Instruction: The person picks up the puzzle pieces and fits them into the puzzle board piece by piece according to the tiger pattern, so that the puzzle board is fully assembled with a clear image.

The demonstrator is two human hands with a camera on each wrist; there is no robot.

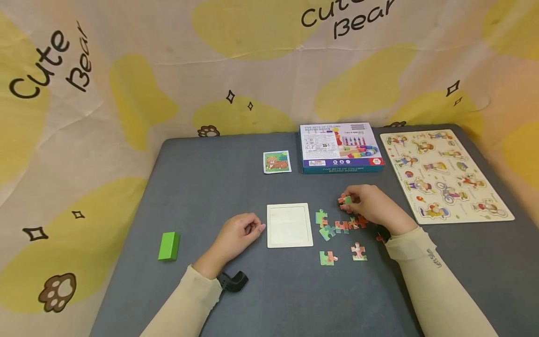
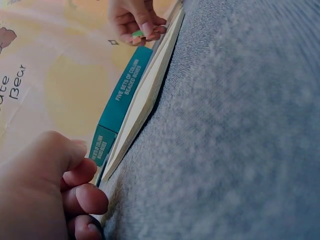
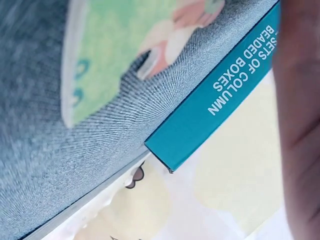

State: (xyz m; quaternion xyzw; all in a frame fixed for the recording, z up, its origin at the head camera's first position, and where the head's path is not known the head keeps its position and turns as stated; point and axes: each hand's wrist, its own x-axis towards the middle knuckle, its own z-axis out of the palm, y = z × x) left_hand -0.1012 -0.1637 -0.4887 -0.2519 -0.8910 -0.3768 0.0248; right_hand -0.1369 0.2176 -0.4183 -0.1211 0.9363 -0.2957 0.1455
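My right hand (image 1: 370, 206) pinches a red and green jigsaw piece (image 1: 345, 200) between thumb and fingertips, just beyond the loose pieces. In the left wrist view the same right hand (image 2: 134, 20) shows at the top with that piece. A green and pink jigsaw piece (image 3: 105, 55) looms large in the right wrist view. My left hand (image 1: 239, 238) rests on the table, fingers loosely curled and holding nothing, its fingertips close to the left edge of a bare, pale square puzzle frame (image 1: 289, 225). Several loose jigsaw pieces (image 1: 327, 232) lie right of the frame, some partly under the right hand.
Behind the frame lies a small tiger picture card (image 1: 277, 162). A teal and white toy box (image 1: 341, 147) stands at the back, beside a large wooden puzzle board (image 1: 446, 175) on the right. A green block (image 1: 169, 246) sits at the left of the grey table (image 1: 202, 187).
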